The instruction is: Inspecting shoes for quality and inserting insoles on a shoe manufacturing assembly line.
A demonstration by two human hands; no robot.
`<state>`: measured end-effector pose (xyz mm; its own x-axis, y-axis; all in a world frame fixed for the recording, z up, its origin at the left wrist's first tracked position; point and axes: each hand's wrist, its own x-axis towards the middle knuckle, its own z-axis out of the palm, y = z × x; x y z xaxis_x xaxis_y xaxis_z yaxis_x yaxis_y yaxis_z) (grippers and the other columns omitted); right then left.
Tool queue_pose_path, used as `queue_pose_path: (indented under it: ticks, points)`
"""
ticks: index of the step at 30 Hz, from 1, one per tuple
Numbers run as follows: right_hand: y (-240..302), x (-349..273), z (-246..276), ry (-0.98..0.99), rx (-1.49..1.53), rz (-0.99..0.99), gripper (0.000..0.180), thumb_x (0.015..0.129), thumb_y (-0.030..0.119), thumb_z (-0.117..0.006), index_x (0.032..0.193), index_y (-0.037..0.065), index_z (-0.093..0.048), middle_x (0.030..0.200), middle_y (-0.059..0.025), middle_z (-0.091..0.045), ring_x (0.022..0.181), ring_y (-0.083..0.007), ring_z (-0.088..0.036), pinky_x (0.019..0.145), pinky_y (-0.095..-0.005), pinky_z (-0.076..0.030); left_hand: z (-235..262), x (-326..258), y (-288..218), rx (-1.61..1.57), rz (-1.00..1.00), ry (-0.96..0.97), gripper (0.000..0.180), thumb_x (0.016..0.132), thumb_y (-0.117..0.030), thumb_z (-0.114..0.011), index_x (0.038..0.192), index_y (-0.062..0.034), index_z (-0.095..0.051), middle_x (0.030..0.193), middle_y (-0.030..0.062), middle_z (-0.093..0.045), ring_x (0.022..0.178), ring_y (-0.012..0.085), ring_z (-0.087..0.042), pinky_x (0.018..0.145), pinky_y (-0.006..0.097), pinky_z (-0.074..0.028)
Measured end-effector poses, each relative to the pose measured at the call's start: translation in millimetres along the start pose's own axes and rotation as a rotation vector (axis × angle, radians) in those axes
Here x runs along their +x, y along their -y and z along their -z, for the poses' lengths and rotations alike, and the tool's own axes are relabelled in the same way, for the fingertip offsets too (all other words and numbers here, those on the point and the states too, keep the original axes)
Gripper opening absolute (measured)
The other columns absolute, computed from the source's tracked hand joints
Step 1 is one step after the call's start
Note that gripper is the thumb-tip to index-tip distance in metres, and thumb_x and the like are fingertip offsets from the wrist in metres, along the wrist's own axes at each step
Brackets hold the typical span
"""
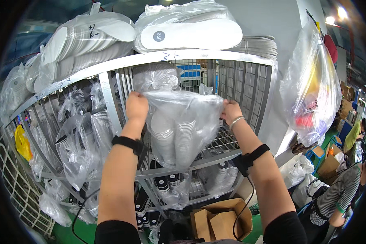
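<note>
A clear plastic bag with stacks of pale shoe insoles inside hangs in front of the metal rack, spread wide between my two hands. My left hand is closed on the bag's upper left corner. On the other side, my right hand pinches its upper right corner. The stacked insoles stand upright in the lower part of the bag. Behind it, another bag of insoles lies on the rack's upper shelf.
The metal rack carries bagged white insoles on top and more bags on its lower shelves. An open cardboard box stands below. At right hangs a bag of colourful items; a person in a striped top is nearby.
</note>
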<state>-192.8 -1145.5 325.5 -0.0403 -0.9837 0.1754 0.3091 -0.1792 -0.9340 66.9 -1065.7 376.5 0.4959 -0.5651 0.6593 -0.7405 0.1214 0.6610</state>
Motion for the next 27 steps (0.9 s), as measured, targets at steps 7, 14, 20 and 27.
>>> queue_pose_path:
  ticks: [7, 14, 20, 27]
  points:
    - [-39.9, 1.9, -25.2, 0.146, 0.036, 0.197, 0.04, 0.08, 0.019, -0.059, 0.112, 0.002, -0.043, 0.099, -0.0102, -0.053, 0.084, -0.0176, -0.054, 0.069, -0.0284, -0.046, -22.1, -31.9, 30.8, -0.566, 0.407, 0.305, 0.053, 0.083, -0.039, -0.048, 0.115, 0.0027, -0.041, 0.115, 0.0211, -0.047, 0.107, 0.0287, -0.045, 0.089, 0.036, -0.035]
    - [-56.8, 22.2, -63.0, 0.538, 0.094, 0.416, 0.025, 0.081, 0.011, -0.056, 0.105, 0.004, -0.049, 0.093, -0.0045, -0.056, 0.081, -0.0118, -0.054, 0.068, -0.0248, -0.045, -21.3, -49.5, 22.2, -0.749, 0.372, 0.367, 0.07, 0.073, -0.028, -0.065, 0.125, 0.0006, -0.028, 0.117, 0.0184, -0.044, 0.104, 0.0265, -0.047, 0.085, 0.037, -0.04]
    - [-77.5, 22.7, -72.8, 0.415, 0.26, -0.054, 0.017, 0.082, 0.014, -0.053, 0.097, 0.007, -0.051, 0.085, -0.0034, -0.057, 0.067, -0.0121, -0.054, 0.054, -0.0246, -0.043, -11.4, -36.9, 54.8, -0.459, 0.432, 0.249, 0.078, 0.063, -0.011, -0.067, 0.125, 0.0013, -0.023, 0.116, 0.0177, -0.043, 0.104, 0.031, -0.047, 0.089, 0.037, -0.038]
    - [-90.6, 48.7, -76.6, 0.028, 0.107, -0.163, 0.022, 0.082, 0.018, -0.049, 0.103, 0.014, -0.044, 0.089, -0.0026, -0.053, 0.073, -0.0152, -0.051, 0.058, -0.0294, -0.043, 2.7, -17.6, 30.8, 0.329, -0.102, 0.403, 0.094, 0.056, -0.029, -0.07, 0.13, -0.002, -0.019, 0.112, 0.0202, -0.049, 0.108, 0.0329, -0.044, 0.095, 0.044, -0.024]
